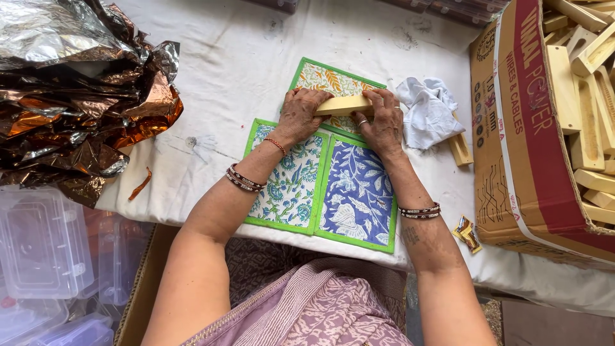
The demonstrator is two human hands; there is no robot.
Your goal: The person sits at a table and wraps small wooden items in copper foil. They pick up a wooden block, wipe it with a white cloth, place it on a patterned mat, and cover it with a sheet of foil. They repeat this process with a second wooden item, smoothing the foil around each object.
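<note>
My left hand [301,114] and my right hand [383,122] both grip a pale wooden block [343,105], one hand at each end. The block is held over a green-bordered printed card with yellow leaves [327,80]. Nearer to me lie two more green-bordered cards side by side on the white cloth: one with teal flowers [291,186] and one blue with white flowers [355,195]. My wrists rest over these two cards.
A heap of crumpled brown and silver foil [77,83] fills the left. A cardboard box [519,134] full of wooden blocks stands at the right. A white rag [429,109] and a loose wooden piece [460,150] lie beside it. Clear plastic boxes [45,243] sit lower left.
</note>
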